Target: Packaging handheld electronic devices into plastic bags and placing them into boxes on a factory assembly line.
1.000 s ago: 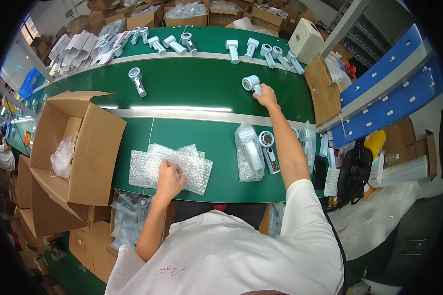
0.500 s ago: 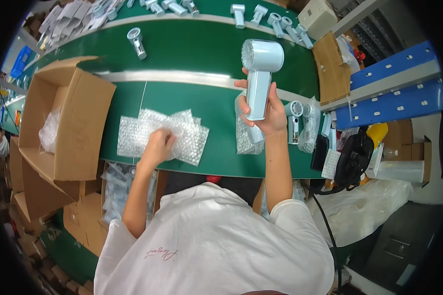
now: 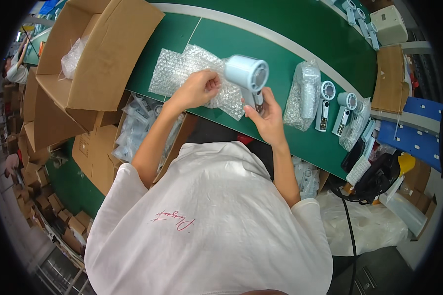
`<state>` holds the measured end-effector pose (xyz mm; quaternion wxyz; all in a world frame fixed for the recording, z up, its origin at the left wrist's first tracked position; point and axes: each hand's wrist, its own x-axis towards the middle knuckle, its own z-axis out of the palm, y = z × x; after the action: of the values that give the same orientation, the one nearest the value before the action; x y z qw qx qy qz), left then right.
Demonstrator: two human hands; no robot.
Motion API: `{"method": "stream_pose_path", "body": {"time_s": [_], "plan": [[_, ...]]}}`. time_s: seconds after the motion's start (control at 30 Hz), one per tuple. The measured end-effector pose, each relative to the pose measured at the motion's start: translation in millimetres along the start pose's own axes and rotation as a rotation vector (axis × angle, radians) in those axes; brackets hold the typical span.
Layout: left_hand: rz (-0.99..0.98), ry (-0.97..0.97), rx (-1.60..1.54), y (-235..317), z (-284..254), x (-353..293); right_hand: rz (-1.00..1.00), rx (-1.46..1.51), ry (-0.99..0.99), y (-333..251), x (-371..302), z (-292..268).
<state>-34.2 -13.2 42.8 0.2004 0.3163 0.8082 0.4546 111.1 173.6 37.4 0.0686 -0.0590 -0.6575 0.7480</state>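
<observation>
My right hand [image 3: 267, 117] grips a light blue handheld fan [image 3: 246, 72] by its handle, with the round head tilted up and its grille facing right. Close beside the fan head, my left hand [image 3: 200, 89] has its fingers curled and pinched at the edge of a bubble-wrap bag [image 3: 230, 100]; the fingertips are partly hidden. Several clear bubble-wrap bags [image 3: 168, 73] lie overlapped under and around this hand on the green table [image 3: 221, 34]. To the right of my right hand lies a fan wrapped in bubble wrap [image 3: 301, 98].
Two bare fans [image 3: 325, 105] and another bubble-wrapped bundle [image 3: 358, 125] lie farther right. An open cardboard box [image 3: 110, 64] stands at the left, above a carton of bagged fans [image 3: 135, 125]. A black bag [image 3: 379, 174] sits at the table's right end.
The fan in my right hand has come down and left, near my left hand, and its head now faces right. My view has turned left. My left hand stays at the bubble-wrap bags.
</observation>
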Motion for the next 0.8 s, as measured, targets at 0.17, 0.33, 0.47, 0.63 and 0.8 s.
{"method": "stream_pose_path", "body": {"time_s": [0.17,0.33,0.47,0.63,0.8], "plan": [[-0.065,-0.008,-0.022,-10,1,-4,-0.219,-0.338,0.102,23,-5,6],[-0.191,0.007,-0.441,-38,-2,-1,-0.186,-0.498,0.126,28,-12,3],[-0.347,0.075,-0.824,-29,-6,2,-0.2,-0.635,0.108,24,-13,-5],[-0.258,0.194,-0.556,-2,2,-1,-0.188,-0.927,-0.026,-5,-12,-2],[0.157,0.141,-0.016,59,6,4,-0.228,-1.212,-0.102,-60,3,8]]}}
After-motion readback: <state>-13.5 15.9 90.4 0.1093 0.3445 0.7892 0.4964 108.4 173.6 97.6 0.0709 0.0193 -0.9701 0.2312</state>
